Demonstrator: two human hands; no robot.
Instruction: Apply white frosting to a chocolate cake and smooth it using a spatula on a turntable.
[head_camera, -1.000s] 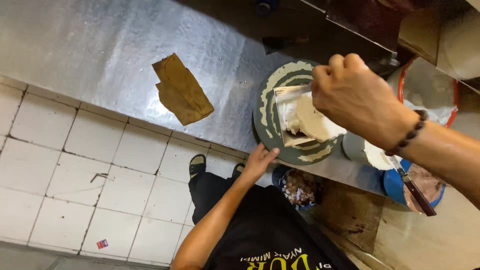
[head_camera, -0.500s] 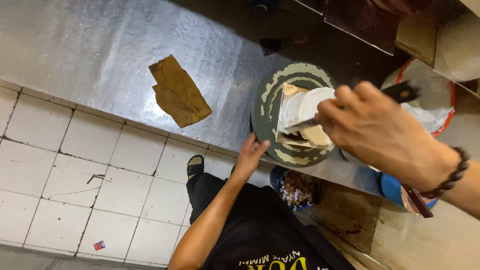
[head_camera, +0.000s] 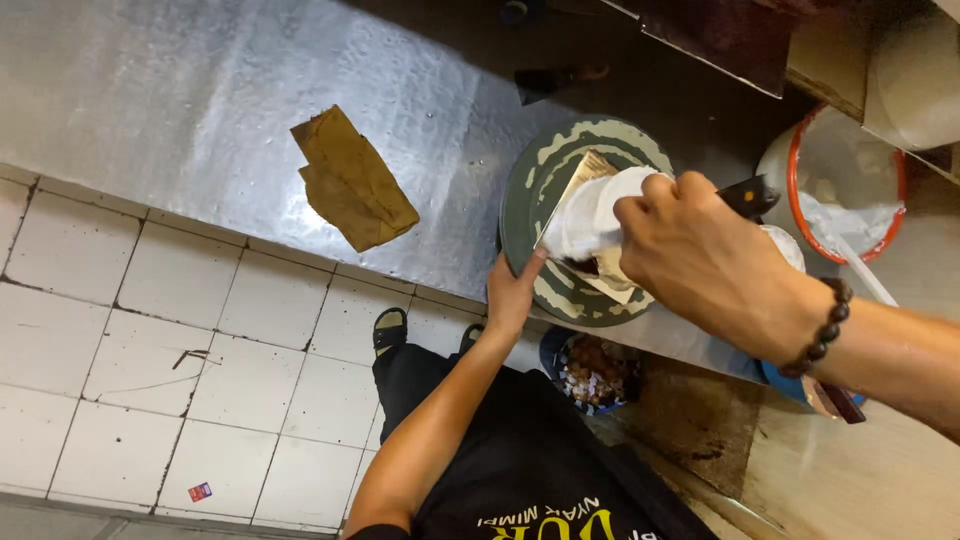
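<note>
A round green plate (head_camera: 535, 200) with pale marks is seen on the shiny metal table (head_camera: 200, 110). On the plate lies a white lump of food (head_camera: 592, 212), with a flat brownish piece peeking out beside it. The left hand (head_camera: 512, 292) is laid open and flat against the near rim of the plate, so the plate is kept from sliding. The right hand (head_camera: 705, 262) is closed tight around a dark handle (head_camera: 750, 196), and the tool is pressed down onto the white food. It looks as if the food is only partly worked, since most of it is in one lump.

A white bucket (head_camera: 835, 150) with an orange rim is placed to the right, and pale scraps and a white stick are seen inside it. A blue bowl (head_camera: 592, 372) with brown bits is kept under the table edge. A crumpled brown paper (head_camera: 350, 182) lies well apart on the table.
</note>
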